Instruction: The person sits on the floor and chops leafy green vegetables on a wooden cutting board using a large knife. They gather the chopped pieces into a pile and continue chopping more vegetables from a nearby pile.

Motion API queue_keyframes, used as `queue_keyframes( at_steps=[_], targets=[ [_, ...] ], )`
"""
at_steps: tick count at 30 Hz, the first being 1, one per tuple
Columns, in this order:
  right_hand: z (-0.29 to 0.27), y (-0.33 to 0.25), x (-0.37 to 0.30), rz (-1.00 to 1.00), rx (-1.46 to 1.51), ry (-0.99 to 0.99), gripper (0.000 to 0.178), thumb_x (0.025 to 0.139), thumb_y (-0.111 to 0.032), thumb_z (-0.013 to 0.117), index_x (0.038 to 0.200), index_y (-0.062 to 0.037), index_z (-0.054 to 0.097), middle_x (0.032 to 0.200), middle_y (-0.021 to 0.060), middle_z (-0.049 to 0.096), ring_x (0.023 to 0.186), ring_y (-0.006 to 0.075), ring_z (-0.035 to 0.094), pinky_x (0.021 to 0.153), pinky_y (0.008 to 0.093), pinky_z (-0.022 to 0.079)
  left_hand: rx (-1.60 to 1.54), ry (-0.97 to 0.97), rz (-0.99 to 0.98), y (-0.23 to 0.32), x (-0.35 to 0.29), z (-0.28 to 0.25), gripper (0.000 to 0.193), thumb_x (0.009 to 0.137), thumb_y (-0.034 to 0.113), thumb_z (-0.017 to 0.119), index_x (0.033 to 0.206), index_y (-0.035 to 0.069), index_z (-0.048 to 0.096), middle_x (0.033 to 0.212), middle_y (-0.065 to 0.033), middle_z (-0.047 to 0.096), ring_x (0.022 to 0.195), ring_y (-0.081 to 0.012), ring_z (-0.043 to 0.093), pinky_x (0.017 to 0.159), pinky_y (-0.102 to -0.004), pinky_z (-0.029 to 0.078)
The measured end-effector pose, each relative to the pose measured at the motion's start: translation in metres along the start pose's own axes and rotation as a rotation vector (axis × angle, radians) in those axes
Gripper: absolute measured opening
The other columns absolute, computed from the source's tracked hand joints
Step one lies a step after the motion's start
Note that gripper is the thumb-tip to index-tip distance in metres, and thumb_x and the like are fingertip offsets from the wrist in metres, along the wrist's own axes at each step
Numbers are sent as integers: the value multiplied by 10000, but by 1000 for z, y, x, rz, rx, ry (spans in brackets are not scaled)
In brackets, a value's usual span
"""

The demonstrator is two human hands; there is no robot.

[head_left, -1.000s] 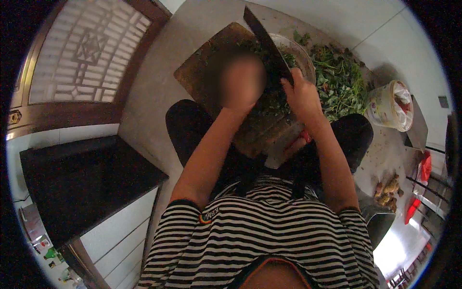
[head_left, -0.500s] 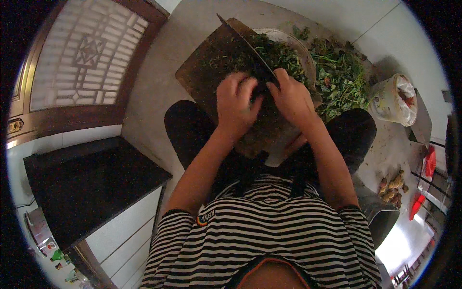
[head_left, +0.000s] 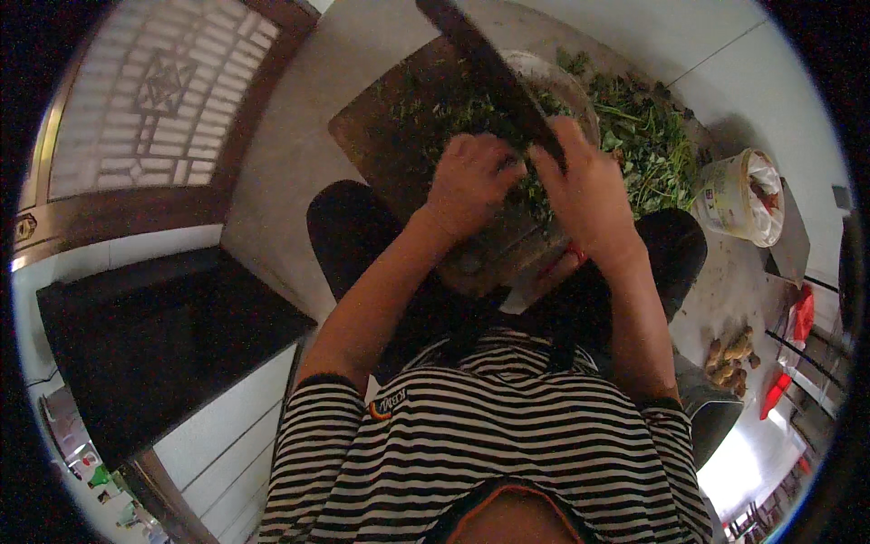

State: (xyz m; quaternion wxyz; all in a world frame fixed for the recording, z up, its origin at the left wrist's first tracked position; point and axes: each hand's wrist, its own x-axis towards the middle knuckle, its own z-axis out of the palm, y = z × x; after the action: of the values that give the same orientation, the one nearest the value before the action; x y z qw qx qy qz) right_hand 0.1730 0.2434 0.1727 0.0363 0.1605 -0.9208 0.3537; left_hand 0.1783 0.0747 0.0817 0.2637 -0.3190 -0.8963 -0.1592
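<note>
Over the board (head_left: 367,131), the right hand (head_left: 584,186) grips a knife (head_left: 494,72) – the left hand (head_left: 471,181) curls, its grasp unclear

The shirt (head_left: 494,426) at six o'clock is striped black and white, its collar (head_left: 512,483) edged orange. At twelve, the cutting board (head_left: 394,136) is brown and the knife (head_left: 485,68) dark; leafy stalks (head_left: 648,145) at two are green, the door (head_left: 163,104) at ten brown and latticed.

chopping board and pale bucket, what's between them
In the head view, a round basin and a pile of leafy greens lie between the chopping board and pale bucket.
</note>
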Motion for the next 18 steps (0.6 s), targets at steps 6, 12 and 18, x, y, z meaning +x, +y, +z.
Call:
queue_keyframes(
  at_steps=[6,12,18],
  targets=[
    [7,-16,-14,-79,120,225,263,855,-171,583,1066,-53,482,800,203,605,708,396,602,604,469,482,-219,239,-548,-16,-12,1,266,653,65,694,910,105,639,968,-105,571,953,-300,538,808,-415,424],
    [63,27,-13,21,-32,-115,260,868,-204,559,1048,-49,455,832,212,609,705,412,598,586,493,482,3,162,-676,-5,-31,-11,398,686,77,700,1069,82,590,1089,-140,521,986,-343,519,834,-417,427],
    [19,-27,-31,-120,128,187,263,870,-200,553,1055,-41,456,842,197,607,672,385,607,562,470,491,-160,-263,-752,13,-48,-53,444,713,127,696,1127,69,547,1066,-149,511,967,-350,536,802,-409,466]
  ],
)
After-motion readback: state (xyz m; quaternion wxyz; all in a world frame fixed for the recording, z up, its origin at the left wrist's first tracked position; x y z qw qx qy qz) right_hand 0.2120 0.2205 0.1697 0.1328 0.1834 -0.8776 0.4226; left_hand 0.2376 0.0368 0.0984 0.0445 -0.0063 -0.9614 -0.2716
